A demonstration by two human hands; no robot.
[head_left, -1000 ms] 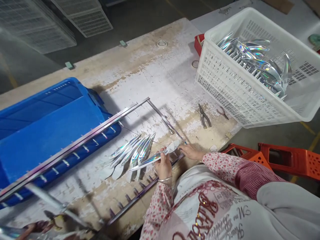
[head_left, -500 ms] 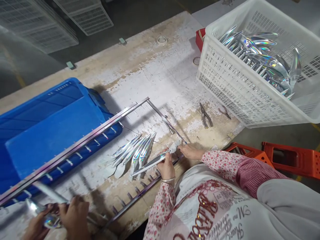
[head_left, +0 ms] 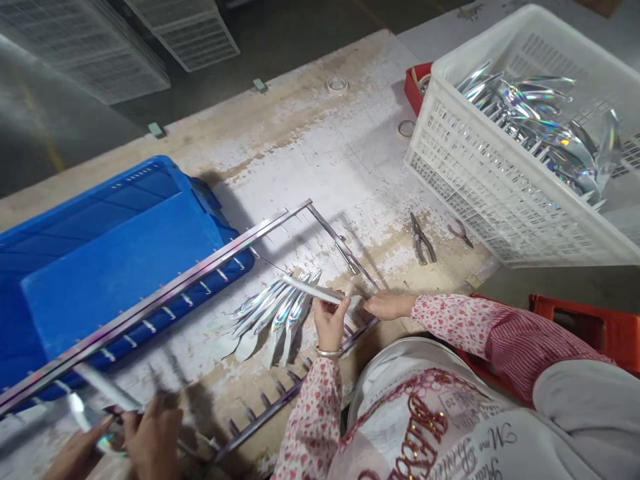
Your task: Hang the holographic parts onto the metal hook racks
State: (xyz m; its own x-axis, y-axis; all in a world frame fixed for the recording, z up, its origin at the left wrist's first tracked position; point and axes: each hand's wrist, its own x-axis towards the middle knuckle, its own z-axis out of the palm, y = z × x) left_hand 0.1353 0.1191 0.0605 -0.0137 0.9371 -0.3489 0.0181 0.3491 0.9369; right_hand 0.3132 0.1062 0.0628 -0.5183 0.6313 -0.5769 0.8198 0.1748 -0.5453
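My left hand [head_left: 330,325], with a bracelet at its wrist, is closed around a long, tapered, blade-shaped silver piece [head_left: 313,289]. The narrow tip of that piece points left; its pale tab [head_left: 355,304] faces my other hand. Fingers bent together, my right hand [head_left: 387,305] pinches at the tab, its fingertips partly hidden. Several similar shiny silver pieces [head_left: 280,310] lie fanned out on the worn table [head_left: 320,160], just left of my left hand. Around them runs a metal rack frame [head_left: 200,267] with small pegs; its near bar passes below my hands.
A blue crate [head_left: 115,247] stands at left. A white basket [head_left: 480,173] of silver pieces is at right. Pliers [head_left: 423,239], smaller pliers [head_left: 461,233] and a tape roll [head_left: 337,85] lie on the table. At lower left, a co-worker's hands [head_left: 153,433] handle another silver piece.
The silver piece has turned in my left hand: its tip has swung up from lower left and now lies over the fanned pieces. The whole view has shifted slightly.
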